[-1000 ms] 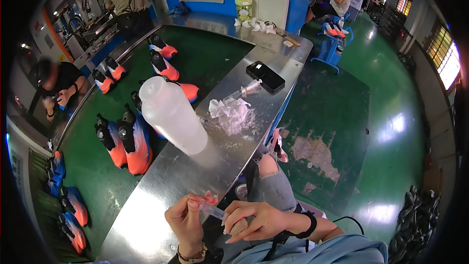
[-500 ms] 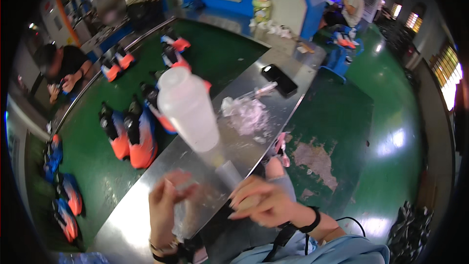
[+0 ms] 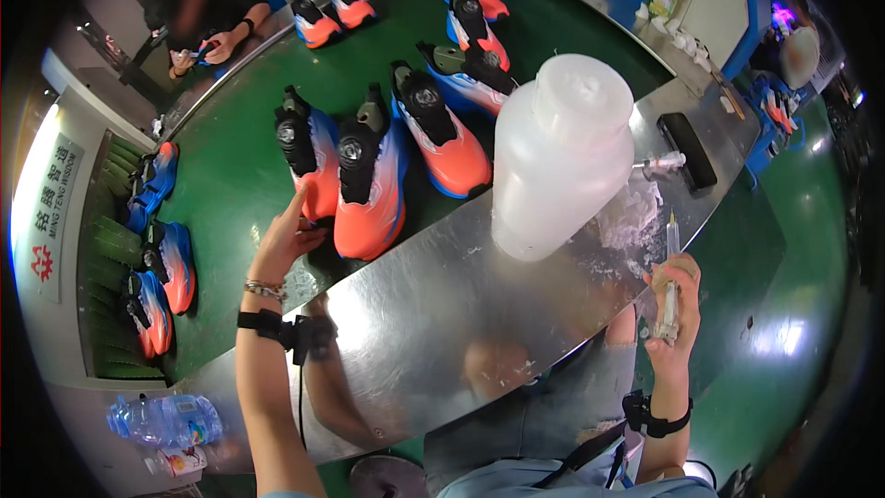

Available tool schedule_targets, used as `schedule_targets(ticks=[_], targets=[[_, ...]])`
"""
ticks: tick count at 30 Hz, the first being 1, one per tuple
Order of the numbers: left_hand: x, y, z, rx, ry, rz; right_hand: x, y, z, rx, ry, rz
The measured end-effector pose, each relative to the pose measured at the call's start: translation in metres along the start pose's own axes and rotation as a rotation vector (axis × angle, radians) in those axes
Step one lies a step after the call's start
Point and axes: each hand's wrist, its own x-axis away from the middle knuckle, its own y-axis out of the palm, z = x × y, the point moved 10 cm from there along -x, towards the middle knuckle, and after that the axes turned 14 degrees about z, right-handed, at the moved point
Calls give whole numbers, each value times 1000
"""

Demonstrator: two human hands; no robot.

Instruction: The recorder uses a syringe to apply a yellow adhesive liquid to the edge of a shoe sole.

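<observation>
My left hand (image 3: 288, 238) reaches over the green belt with fingers stretched out and holding nothing. Its index fingertip is at the toe of an orange and blue sneaker (image 3: 318, 186); whether it presses on it, I cannot tell. Beside it stand a second sneaker (image 3: 369, 207) and a third sneaker (image 3: 454, 152), toes toward me. My right hand (image 3: 680, 288), at the metal ledge's near edge, is closed around a syringe (image 3: 673, 238), needle pointing up. To its left, a large white plastic bottle (image 3: 562, 161) stands on the metal ledge (image 3: 433, 314).
Crumpled white material (image 3: 627, 219) and a black phone-like object (image 3: 687, 149) lie right of the bottle. More sneakers (image 3: 168, 258) stand along the left of the green belt (image 3: 230, 143). A water bottle (image 3: 166, 420) lies at lower left. Across the belt sits another person (image 3: 217, 14).
My view has swung left. My left hand has moved out to the sneaker's toe. The syringe, earlier lying on the ledge, is now in my right hand.
</observation>
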Motion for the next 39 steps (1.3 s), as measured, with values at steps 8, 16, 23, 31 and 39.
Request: schedule_targets(ticks=[8, 16, 23, 31, 39], targets=[[-25, 33, 17, 288, 125, -102, 1, -1, 29, -233, 25, -16], [49, 8, 20, 537, 195, -185, 12, -21, 15, -397, -1, 11], [253, -109, -103, 469, 123, -24, 15, -1, 26, -461, 53, -46], [347, -109, -186, 228, -249, 68, 23, 2, 23, -517, 131, -25], [266, -106, -49, 174, 556, 208, 20, 6, 27, -622, 200, -63]])
